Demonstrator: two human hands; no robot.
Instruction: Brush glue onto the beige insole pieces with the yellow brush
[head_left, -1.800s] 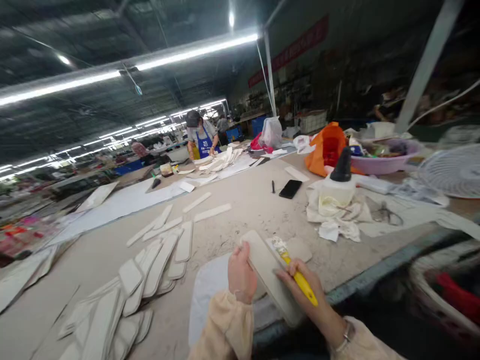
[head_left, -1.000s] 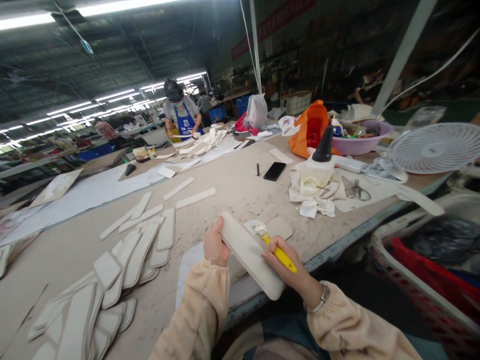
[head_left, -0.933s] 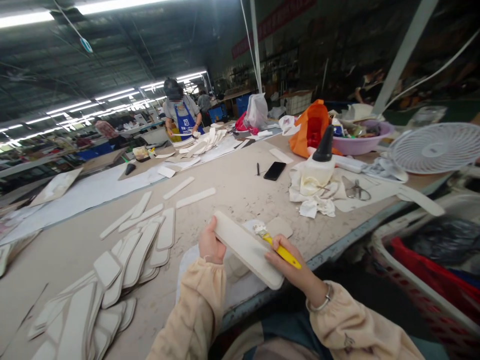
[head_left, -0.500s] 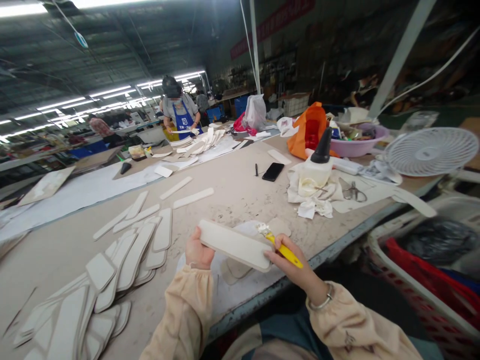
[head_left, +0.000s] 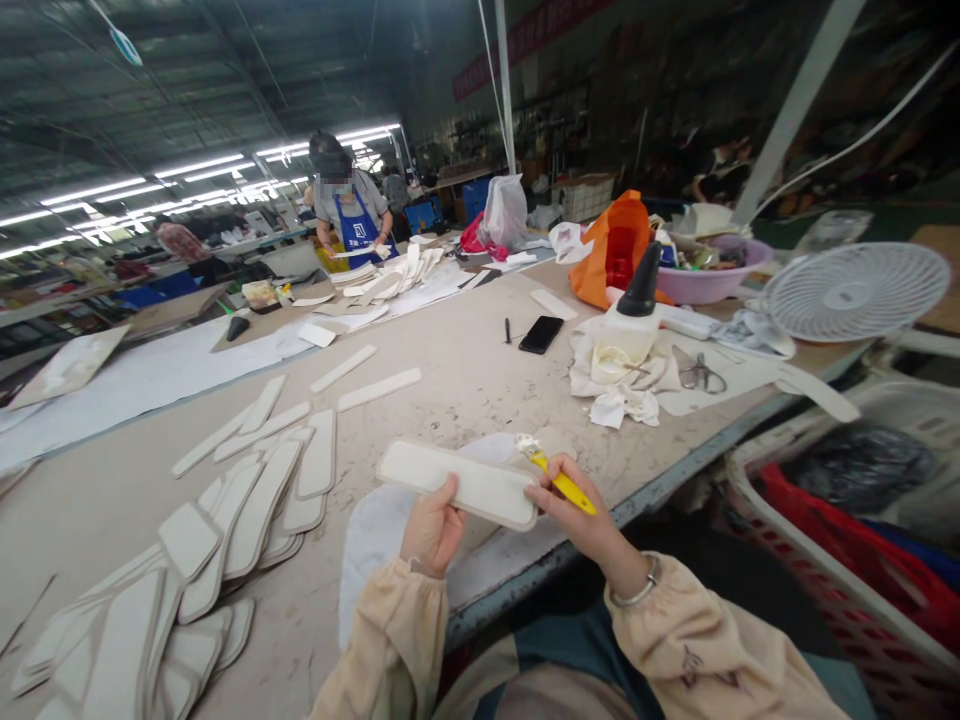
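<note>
A long off-white panel with rounded corners is held up above the table, tilted down to the right. My left hand grips its near edge around the middle, thumb on top. At the panel's right end, my right hand pinches the corner. The same right hand also holds a yellow-handled brush, its bristle end coated in something white and pointing up and left. Beneath the panel lies a white sheet on the table, with a pale rounded piece partly hidden on it.
Many similar panels lie in an overlapping pile at left. A phone, a white bottle with a black cone top, scissors, an orange bag and a fan grille sit beyond. A co-worker stands across the table.
My left hand has slid from the panel's left end to the middle of its near edge. The panel has shifted slightly left and levelled a little. The right hand keeps the brush.
</note>
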